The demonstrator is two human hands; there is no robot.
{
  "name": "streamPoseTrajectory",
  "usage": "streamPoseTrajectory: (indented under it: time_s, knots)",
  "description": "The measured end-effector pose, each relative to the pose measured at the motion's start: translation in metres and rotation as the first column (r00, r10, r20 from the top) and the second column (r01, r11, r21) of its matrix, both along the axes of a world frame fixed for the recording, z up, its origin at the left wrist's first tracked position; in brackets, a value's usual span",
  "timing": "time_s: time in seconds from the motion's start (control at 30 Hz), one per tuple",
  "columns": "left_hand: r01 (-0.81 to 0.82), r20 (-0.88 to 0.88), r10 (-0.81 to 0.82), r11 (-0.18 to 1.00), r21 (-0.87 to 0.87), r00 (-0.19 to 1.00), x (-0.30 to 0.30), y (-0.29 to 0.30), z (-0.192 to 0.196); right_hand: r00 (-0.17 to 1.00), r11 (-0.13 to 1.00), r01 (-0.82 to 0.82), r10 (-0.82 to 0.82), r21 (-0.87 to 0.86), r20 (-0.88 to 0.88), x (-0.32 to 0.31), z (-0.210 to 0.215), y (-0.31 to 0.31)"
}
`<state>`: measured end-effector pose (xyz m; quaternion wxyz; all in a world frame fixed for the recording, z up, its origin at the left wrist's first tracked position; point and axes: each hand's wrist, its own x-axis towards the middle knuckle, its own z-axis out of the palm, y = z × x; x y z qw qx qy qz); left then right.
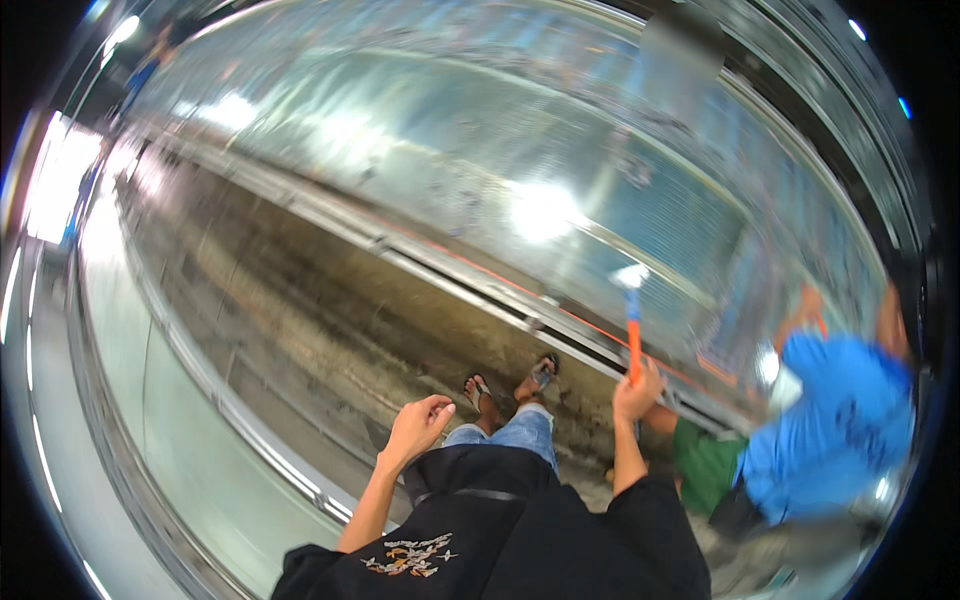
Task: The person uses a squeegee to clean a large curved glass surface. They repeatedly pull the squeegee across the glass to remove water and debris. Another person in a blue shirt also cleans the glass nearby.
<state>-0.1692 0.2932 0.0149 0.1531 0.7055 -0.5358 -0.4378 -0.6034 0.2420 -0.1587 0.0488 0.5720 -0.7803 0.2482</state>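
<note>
My right hand (638,392) is closed around the orange handle of a slim tool (634,335). The tool has a blue neck and a bright, blurred head, whose kind I cannot make out; it points away from me over the edge of a long, wet-looking, translucent sheet surface (420,185). My left hand (418,425) hovers in front of my body on the left, apart from the surface. Its fingers are loosely bent, with a gap to the thumb and nothing visible in them.
A metal rail (450,290) runs along the sheet surface's near edge. At the right, a person in a blue shirt (835,420) leans over the same surface. Behind me on the left lies another long pale surface (190,440) with a metal edge. I stand on a narrow, stained floor (330,310).
</note>
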Motion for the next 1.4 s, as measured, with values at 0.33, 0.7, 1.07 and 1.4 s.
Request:
streamPoseTrajectory:
  time_s: [0.33,0.7,1.07,1.4]
  knots:
    - [-0.189,-0.020,0.189,0.982,0.004,0.982,0.075,0.013,-0.156,0.987,1.000,0.015,-0.018,-0.020,-0.159,-0.011,-0.037,0.005]
    - [0.680,0.634,-0.685,0.657,0.324,0.360,0.069,-0.048,-0.336,0.974,0.996,-0.094,0.092,-0.002,-0.206,-0.020,-0.033,0.005]
    - [0.539,0.558,-0.824,0.515,0.666,0.097,0.056,-0.036,-0.387,0.978,0.988,-0.148,0.138,-0.053,-0.155,-0.024,-0.037,0.006]
    - [0.255,0.587,-0.437,0.894,0.370,0.681,0.056,-0.090,-0.401,0.965,0.975,-0.211,0.197,-0.067,-0.174,-0.029,-0.034,0.006]
